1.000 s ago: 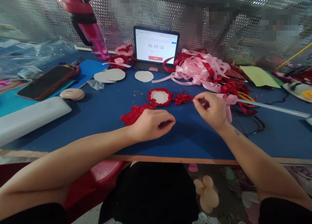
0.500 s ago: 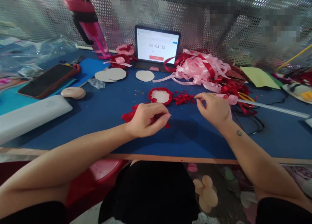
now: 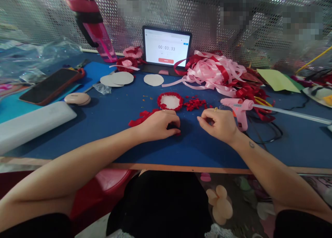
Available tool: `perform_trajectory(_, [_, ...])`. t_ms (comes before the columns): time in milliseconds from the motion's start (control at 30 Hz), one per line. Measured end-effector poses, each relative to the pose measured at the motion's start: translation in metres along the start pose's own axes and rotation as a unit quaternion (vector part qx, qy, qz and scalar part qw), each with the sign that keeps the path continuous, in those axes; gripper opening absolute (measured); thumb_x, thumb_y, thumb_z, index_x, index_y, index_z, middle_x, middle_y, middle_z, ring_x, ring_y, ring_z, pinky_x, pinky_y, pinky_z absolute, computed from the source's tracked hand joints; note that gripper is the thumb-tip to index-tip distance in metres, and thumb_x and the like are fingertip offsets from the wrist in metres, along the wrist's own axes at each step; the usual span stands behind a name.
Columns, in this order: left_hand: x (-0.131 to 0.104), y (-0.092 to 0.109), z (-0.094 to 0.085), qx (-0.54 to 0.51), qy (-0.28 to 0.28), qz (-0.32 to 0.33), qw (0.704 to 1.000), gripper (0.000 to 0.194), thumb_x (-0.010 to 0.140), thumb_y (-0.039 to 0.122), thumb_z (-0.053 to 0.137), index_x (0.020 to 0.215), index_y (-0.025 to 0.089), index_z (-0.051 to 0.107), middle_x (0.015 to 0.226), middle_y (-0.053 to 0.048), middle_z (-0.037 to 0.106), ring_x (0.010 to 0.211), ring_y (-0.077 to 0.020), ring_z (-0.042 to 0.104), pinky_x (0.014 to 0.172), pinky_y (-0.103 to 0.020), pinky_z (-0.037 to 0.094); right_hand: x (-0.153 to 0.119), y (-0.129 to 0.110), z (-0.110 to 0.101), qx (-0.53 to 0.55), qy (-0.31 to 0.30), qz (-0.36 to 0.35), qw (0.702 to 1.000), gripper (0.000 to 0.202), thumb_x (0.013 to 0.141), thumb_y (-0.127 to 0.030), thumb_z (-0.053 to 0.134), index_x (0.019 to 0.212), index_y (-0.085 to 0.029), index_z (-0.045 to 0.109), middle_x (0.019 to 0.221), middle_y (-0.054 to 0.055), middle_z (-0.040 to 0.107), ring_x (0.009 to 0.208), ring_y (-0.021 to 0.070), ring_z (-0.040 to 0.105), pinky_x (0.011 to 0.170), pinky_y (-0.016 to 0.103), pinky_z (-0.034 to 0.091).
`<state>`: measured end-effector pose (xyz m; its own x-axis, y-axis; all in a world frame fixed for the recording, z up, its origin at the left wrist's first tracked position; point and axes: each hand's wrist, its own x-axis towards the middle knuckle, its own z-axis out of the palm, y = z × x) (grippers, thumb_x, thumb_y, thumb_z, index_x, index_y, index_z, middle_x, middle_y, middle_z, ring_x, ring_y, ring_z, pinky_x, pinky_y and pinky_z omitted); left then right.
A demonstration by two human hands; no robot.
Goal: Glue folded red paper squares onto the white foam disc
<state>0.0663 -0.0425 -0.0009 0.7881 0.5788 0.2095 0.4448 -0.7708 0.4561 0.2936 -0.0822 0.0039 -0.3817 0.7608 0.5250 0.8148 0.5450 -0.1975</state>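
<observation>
My left hand (image 3: 162, 125) hovers low over the blue table, its fingers curled toward the thumb. A small red piece (image 3: 177, 133) shows by the thumb tip; whatever lies between the fingertips is hidden. Beneath and behind this hand are red fabric or ribbon pieces (image 3: 141, 119). To the right, my right hand (image 3: 218, 124) is closed in a pinch, and I cannot make out anything in it. Between and beyond both hands sit a white disc (image 3: 170, 102) edged with a red ruffled rim (image 3: 160, 106) and a heap of small red bits (image 3: 195, 104).
A pink glue gun (image 3: 240, 108) with a clear stick stands beside my right hand. Pink and red ribbons (image 3: 212, 74) lie behind it. Farther back are a tablet (image 3: 166, 46) and white discs (image 3: 153, 79). A phone (image 3: 50, 85) and a white case (image 3: 36, 125) lie left.
My right hand has moved left and toward me from the heap of red bits, uncovering the glue gun. My left hand has tilted, its thumb lower beside the red piece.
</observation>
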Motion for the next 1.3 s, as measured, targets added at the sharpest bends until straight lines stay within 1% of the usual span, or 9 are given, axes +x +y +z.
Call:
perform_trajectory(167, [0.001, 0.001, 0.000, 0.003, -0.022, -0.009, 1.000, 0.003, 0.077, 0.017, 0.062, 0.074, 0.015, 0.063, 0.075, 0.000, 0.057, 0.073, -0.0110, 0.054, 0.065, -0.019, 0.041, 0.000, 0.002, 0.003, 0.033, -0.037, 0.009, 0.999, 0.018, 0.080, -0.029, 0.052, 0.065, -0.019, 0.051, 0.057, -0.004, 0.054, 0.049, 0.0075, 0.045, 0.053, 0.022, 0.034])
perform_trajectory(367, [0.002, 0.001, 0.004, 0.009, -0.031, -0.015, 0.999, 0.008, 0.079, 0.012, 0.058, 0.073, 0.015, 0.062, 0.075, 0.000, 0.058, 0.076, -0.0117, 0.055, 0.069, -0.021, 0.042, 0.000, 0.001, 0.007, 0.069, -0.089, 0.018, 0.993, 0.009, 0.080, -0.029, 0.054, 0.079, -0.021, 0.059, 0.065, -0.005, 0.059, 0.050, 0.0064, 0.045, 0.057, 0.021, 0.036])
perform_trajectory(500, [0.001, 0.003, 0.002, 0.033, -0.033, -0.024, 0.999, 0.004, 0.079, 0.016, 0.060, 0.076, 0.016, 0.063, 0.079, -0.001, 0.059, 0.081, -0.0138, 0.055, 0.073, -0.023, 0.042, -0.001, 0.001, 0.009, 0.094, -0.123, 0.023, 0.988, 0.012, 0.080, -0.030, 0.056, 0.086, -0.021, 0.061, 0.070, -0.004, 0.060, 0.050, 0.0063, 0.045, 0.056, 0.021, 0.036])
perform_trajectory(633, [0.001, 0.002, 0.003, 0.052, -0.036, -0.025, 0.998, 0.009, 0.079, 0.011, 0.055, 0.076, 0.016, 0.063, 0.079, -0.002, 0.060, 0.080, -0.0139, 0.056, 0.072, -0.024, 0.042, -0.001, 0.001, 0.009, 0.100, -0.133, 0.020, 0.986, 0.012, 0.081, -0.030, 0.056, 0.088, -0.022, 0.061, 0.072, -0.004, 0.061, 0.050, 0.0063, 0.044, 0.056, 0.020, 0.036])
perform_trajectory(833, [0.001, 0.000, 0.009, 0.052, -0.012, 0.013, 0.998, 0.012, 0.080, 0.009, 0.052, 0.077, 0.015, 0.062, 0.078, -0.001, 0.058, 0.078, -0.0135, 0.055, 0.072, -0.024, 0.043, -0.001, -0.003, 0.012, 0.138, -0.163, 0.017, 0.977, 0.016, 0.081, -0.033, 0.056, 0.089, -0.021, 0.062, 0.070, -0.003, 0.060, 0.051, 0.0068, 0.044, 0.055, 0.021, 0.035])
perform_trajectory(933, [0.001, 0.003, 0.010, 0.034, 0.020, 0.047, 0.998, 0.009, 0.082, 0.012, 0.052, 0.078, 0.014, 0.060, 0.079, -0.002, 0.058, 0.078, -0.0136, 0.055, 0.073, -0.024, 0.043, 0.000, -0.006, 0.014, 0.163, -0.181, 0.025, 0.970, 0.018, 0.082, -0.035, 0.055, 0.090, -0.021, 0.062, 0.071, -0.002, 0.060, 0.053, 0.0069, 0.045, 0.055, 0.020, 0.035])
perform_trajectory(1067, [0.001, 0.008, 0.011, 0.020, 0.060, 0.084, 0.994, 0.009, 0.084, 0.014, 0.051, 0.080, 0.014, 0.058, 0.082, -0.003, 0.057, 0.080, -0.0140, 0.053, 0.075, -0.025, 0.043, 0.001, -0.008, 0.014, 0.211, -0.202, 0.034, 0.956, 0.015, 0.083, -0.030, 0.054, 0.089, -0.020, 0.062, 0.072, -0.003, 0.061, 0.056, 0.0070, 0.046, 0.055, 0.020, 0.035])
perform_trajectory(1200, [0.001, 0.009, 0.015, 0.036, 0.071, 0.098, 0.992, 0.011, 0.086, 0.016, 0.049, 0.081, 0.014, 0.058, 0.082, -0.004, 0.057, 0.079, -0.0140, 0.052, 0.075, -0.026, 0.044, 0.002, -0.010, 0.013, 0.254, -0.216, 0.047, 0.942, 0.011, 0.081, -0.024, 0.052, 0.084, -0.018, 0.061, 0.068, -0.003, 0.058, 0.056, 0.0073, 0.046, 0.053, 0.019, 0.034])
perform_trajectory(1300, [0.001, 0.009, 0.018, 0.057, 0.081, 0.109, 0.989, 0.012, 0.087, 0.017, 0.048, 0.080, 0.014, 0.058, 0.082, -0.004, 0.057, 0.079, -0.0142, 0.052, 0.075, -0.026, 0.044, 0.003, -0.010, 0.012, 0.268, -0.227, 0.053, 0.935, 0.012, 0.082, -0.024, 0.051, 0.081, -0.017, 0.060, 0.065, -0.003, 0.056, 0.054, 0.0071, 0.045, 0.052, 0.019, 0.033])
